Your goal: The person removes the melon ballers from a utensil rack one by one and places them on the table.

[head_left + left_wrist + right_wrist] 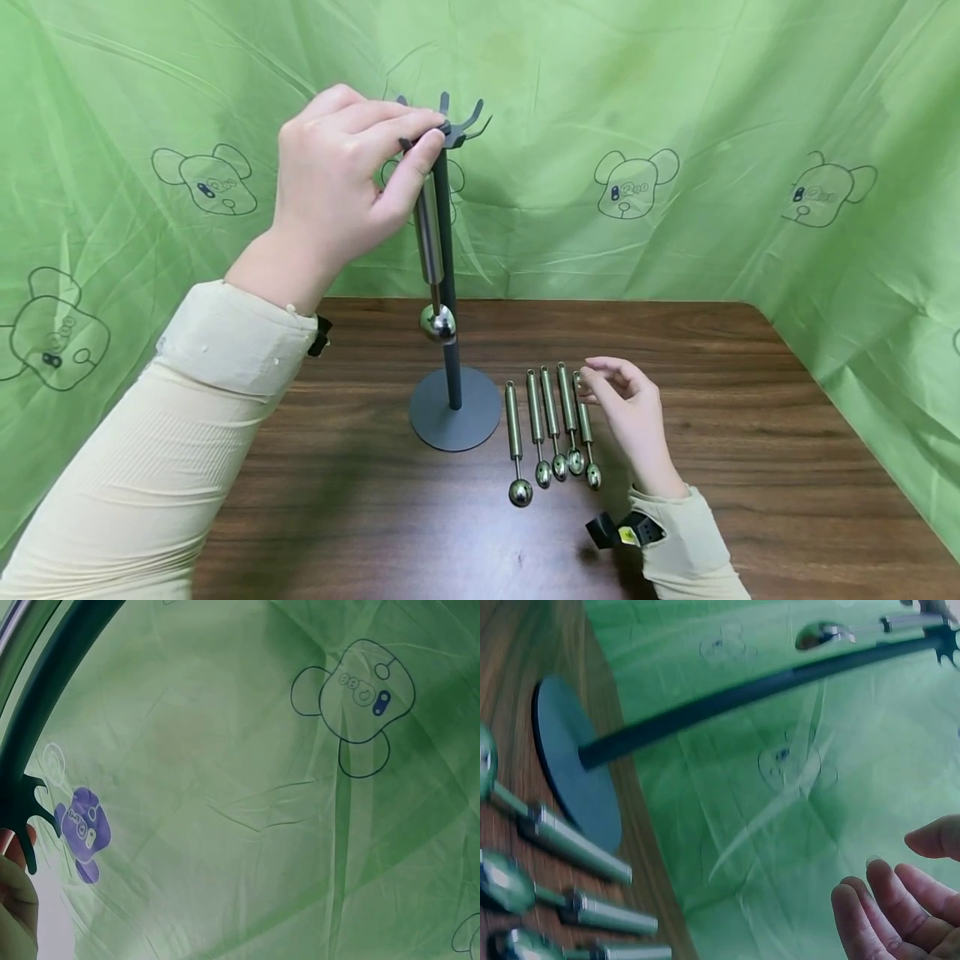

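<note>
My left hand [337, 167] is raised at the hooked top of a dark metal stand [452, 358]. Its thumb and forefinger pinch the upper end of a steel scoop [429, 242], which hangs handle up beside the pole, round bowl down. The fingers hide where the handle's end meets the hook. In the left wrist view the stand's hooks [22, 806] are beside my fingertips. Low over the table, my right hand [630, 408] has loosely bent fingers near the handle end of the rightmost lying scoop [585, 421]. The right wrist view shows nothing between those fingers [885, 915].
Several similar steel scoops [513, 421] lie side by side right of the stand's round base [431, 412], bowls toward me. Bare hooks [477, 112] fan out at the stand's top. A green printed curtain [540, 225] encloses the wooden table [712, 375].
</note>
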Action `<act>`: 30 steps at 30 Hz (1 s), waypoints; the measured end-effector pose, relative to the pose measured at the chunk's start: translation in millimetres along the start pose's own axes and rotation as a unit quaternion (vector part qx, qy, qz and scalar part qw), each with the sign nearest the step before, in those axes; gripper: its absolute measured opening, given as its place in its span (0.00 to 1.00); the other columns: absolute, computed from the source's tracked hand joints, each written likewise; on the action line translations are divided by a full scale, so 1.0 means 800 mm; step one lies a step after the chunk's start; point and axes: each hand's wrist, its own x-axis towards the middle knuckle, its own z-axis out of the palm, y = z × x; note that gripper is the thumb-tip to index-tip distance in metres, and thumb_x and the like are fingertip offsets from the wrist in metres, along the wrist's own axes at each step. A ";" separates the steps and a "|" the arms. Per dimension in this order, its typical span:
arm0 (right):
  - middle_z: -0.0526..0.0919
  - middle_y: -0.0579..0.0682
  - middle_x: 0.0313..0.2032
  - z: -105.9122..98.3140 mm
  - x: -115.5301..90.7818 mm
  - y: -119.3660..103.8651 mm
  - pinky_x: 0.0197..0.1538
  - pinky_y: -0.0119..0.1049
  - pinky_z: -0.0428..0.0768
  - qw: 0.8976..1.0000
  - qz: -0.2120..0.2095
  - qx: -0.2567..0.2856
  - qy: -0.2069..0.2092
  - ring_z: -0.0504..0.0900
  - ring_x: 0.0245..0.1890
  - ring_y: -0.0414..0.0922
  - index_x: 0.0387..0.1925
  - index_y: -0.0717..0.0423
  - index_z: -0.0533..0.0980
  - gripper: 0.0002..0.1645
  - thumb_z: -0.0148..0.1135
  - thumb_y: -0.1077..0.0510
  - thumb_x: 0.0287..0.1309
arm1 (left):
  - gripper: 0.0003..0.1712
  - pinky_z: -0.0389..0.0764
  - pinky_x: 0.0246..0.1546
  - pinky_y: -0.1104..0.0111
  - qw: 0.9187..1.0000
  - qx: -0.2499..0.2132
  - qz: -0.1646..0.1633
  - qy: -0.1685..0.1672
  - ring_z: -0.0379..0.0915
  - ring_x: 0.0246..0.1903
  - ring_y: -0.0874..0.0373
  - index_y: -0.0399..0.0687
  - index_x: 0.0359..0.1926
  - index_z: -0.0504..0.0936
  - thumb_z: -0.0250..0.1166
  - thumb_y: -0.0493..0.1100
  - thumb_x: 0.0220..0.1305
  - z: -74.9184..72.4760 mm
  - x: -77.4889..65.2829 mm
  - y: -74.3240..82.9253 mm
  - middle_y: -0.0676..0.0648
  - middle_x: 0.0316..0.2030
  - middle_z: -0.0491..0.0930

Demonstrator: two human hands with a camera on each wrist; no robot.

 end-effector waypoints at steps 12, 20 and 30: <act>0.84 0.38 0.29 0.042 -0.020 -0.041 0.39 0.33 0.85 0.995 -0.054 -0.014 -0.079 0.85 0.29 0.38 0.44 0.68 0.79 0.11 0.63 0.70 0.58 | 0.20 0.75 0.33 0.56 1.000 0.016 -0.005 -0.022 0.80 0.33 0.45 0.47 0.44 0.90 0.55 0.51 0.71 -0.005 0.003 -0.001 0.45 0.39 0.89; 0.86 0.50 0.32 0.059 -0.024 -0.059 0.40 0.30 0.83 0.991 -0.069 -0.030 -0.112 0.86 0.32 0.39 0.45 0.60 0.82 0.12 0.67 0.65 0.57 | 0.21 0.76 0.33 0.57 0.998 0.024 0.012 -0.060 0.78 0.34 0.44 0.44 0.47 0.89 0.54 0.51 0.73 -0.011 0.004 -0.004 0.43 0.41 0.89; 0.86 0.54 0.34 0.076 -0.020 -0.080 0.37 0.28 0.81 0.984 -0.108 -0.035 -0.136 0.83 0.32 0.37 0.45 0.57 0.82 0.12 0.68 0.63 0.57 | 0.20 0.77 0.34 0.57 0.997 0.010 0.013 -0.073 0.78 0.33 0.45 0.43 0.46 0.89 0.56 0.51 0.72 -0.015 0.006 -0.003 0.43 0.40 0.89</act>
